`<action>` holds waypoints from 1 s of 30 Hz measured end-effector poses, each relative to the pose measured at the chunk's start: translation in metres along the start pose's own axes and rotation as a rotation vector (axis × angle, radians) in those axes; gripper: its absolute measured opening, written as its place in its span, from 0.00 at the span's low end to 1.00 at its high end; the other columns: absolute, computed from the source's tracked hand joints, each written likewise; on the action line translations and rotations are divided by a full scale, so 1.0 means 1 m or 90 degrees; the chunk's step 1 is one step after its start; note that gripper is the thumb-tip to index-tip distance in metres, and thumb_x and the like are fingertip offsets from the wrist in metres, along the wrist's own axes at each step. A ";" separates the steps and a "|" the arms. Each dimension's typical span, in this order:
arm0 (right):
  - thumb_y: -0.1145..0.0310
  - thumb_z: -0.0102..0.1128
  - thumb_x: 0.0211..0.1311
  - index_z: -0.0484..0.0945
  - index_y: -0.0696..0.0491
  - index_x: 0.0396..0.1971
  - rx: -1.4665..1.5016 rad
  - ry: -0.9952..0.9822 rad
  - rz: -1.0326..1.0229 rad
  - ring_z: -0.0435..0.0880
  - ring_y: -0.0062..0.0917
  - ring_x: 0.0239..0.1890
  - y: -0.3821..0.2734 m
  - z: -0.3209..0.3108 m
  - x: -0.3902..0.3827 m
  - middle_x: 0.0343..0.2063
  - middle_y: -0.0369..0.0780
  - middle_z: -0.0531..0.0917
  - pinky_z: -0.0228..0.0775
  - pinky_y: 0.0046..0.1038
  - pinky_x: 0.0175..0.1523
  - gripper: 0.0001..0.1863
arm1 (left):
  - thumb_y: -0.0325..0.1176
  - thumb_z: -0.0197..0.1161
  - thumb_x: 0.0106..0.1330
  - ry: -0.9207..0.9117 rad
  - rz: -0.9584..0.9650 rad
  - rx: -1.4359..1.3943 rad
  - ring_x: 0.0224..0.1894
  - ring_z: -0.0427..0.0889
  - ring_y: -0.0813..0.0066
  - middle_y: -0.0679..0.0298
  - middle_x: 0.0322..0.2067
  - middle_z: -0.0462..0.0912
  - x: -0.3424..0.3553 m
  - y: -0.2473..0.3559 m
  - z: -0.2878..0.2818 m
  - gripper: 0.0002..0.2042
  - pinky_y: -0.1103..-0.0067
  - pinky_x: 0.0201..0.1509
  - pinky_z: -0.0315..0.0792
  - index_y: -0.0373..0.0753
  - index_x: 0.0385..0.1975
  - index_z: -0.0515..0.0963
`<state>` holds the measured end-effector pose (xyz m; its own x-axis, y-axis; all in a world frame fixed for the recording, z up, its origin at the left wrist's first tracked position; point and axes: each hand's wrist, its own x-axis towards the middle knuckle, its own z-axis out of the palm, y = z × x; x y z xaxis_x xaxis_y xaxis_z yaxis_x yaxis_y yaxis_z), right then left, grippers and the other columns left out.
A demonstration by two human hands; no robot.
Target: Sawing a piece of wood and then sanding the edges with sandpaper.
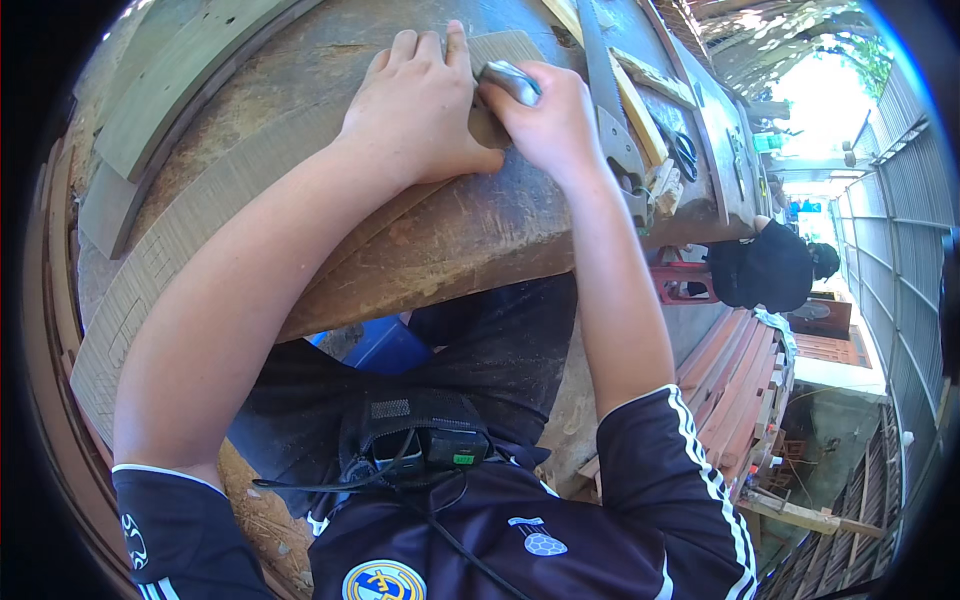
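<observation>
My left hand lies flat on a long, light brown wooden board, fingers stretched out and thumb apart. The board crosses the worn workbench from the far middle to the near left, and dark lines are drawn on its near-left part. Just right of my left hand, my right hand is closed around a shiny silver hand tool. Its rounded metal end sticks out between thumb and fingers. The tool's working end is hidden, so its exact kind cannot be told.
Right of my hand lie a handsaw, wood strips and dark-handled scissors. More boards lie at the left. A person in black is beyond a red plastic chair. Reddish planks are stacked at the right.
</observation>
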<state>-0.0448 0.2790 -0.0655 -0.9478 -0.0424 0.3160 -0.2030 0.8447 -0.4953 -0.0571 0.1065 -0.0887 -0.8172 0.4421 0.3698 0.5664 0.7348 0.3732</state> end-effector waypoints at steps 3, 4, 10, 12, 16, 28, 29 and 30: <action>0.62 0.68 0.57 0.85 0.59 0.29 0.019 -0.071 0.043 0.86 0.43 0.28 0.003 -0.017 -0.007 0.24 0.52 0.85 0.75 0.36 0.38 0.13 | 0.56 0.74 0.44 -0.037 -0.005 -0.011 0.63 0.71 0.47 0.40 0.57 0.74 0.002 0.006 -0.001 0.59 0.62 0.70 0.67 0.19 0.70 0.57; 0.62 0.68 0.57 0.85 0.60 0.29 0.041 -0.101 0.084 0.86 0.45 0.29 0.003 -0.020 -0.008 0.25 0.53 0.85 0.75 0.37 0.38 0.14 | 0.56 0.74 0.44 -0.036 -0.005 -0.012 0.63 0.71 0.47 0.40 0.57 0.74 0.003 0.006 -0.001 0.59 0.62 0.70 0.67 0.19 0.70 0.57; 0.61 0.67 0.56 0.85 0.59 0.32 -0.004 -0.007 0.024 0.86 0.42 0.28 0.001 -0.002 0.002 0.25 0.51 0.85 0.76 0.36 0.38 0.14 | 0.57 0.74 0.44 0.015 -0.004 0.019 0.63 0.71 0.47 0.40 0.57 0.74 0.002 -0.003 0.006 0.59 0.62 0.70 0.67 0.19 0.70 0.57; 0.61 0.67 0.56 0.85 0.59 0.32 -0.004 -0.118 0.028 0.86 0.43 0.28 0.005 -0.019 -0.001 0.25 0.51 0.85 0.75 0.36 0.39 0.15 | 0.57 0.74 0.45 -0.029 -0.018 0.014 0.64 0.71 0.46 0.39 0.57 0.73 0.004 0.001 0.001 0.59 0.62 0.71 0.66 0.18 0.70 0.56; 0.61 0.67 0.55 0.83 0.61 0.28 -0.022 -0.081 0.085 0.86 0.42 0.28 0.005 -0.021 0.000 0.24 0.50 0.85 0.75 0.36 0.38 0.15 | 0.58 0.73 0.45 -0.059 -0.001 -0.004 0.65 0.70 0.46 0.38 0.59 0.73 0.007 0.005 0.000 0.59 0.62 0.71 0.65 0.18 0.71 0.56; 0.60 0.67 0.55 0.83 0.61 0.27 -0.009 -0.118 0.122 0.83 0.37 0.25 0.001 -0.022 -0.005 0.21 0.50 0.83 0.74 0.36 0.36 0.16 | 0.60 0.72 0.47 -0.029 -0.019 0.037 0.67 0.68 0.44 0.38 0.60 0.71 0.010 -0.003 0.001 0.59 0.59 0.73 0.63 0.20 0.71 0.55; 0.60 0.67 0.55 0.83 0.61 0.27 -0.005 -0.093 0.103 0.83 0.38 0.25 0.005 -0.019 -0.009 0.21 0.50 0.83 0.74 0.37 0.36 0.16 | 0.60 0.72 0.47 -0.036 -0.026 0.042 0.67 0.68 0.44 0.38 0.60 0.71 0.011 -0.004 0.000 0.59 0.59 0.73 0.63 0.20 0.72 0.55; 0.60 0.67 0.56 0.83 0.61 0.28 -0.001 -0.069 0.085 0.83 0.39 0.24 0.007 -0.018 -0.011 0.21 0.50 0.83 0.74 0.37 0.36 0.16 | 0.60 0.72 0.48 -0.044 -0.034 0.047 0.67 0.68 0.44 0.38 0.61 0.71 0.011 -0.004 -0.001 0.59 0.59 0.73 0.63 0.20 0.72 0.55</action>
<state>-0.0312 0.2949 -0.0586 -0.9873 0.0133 0.1582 -0.0729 0.8474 -0.5260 -0.0685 0.1080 -0.0853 -0.8525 0.4345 0.2905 0.5151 0.7927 0.3259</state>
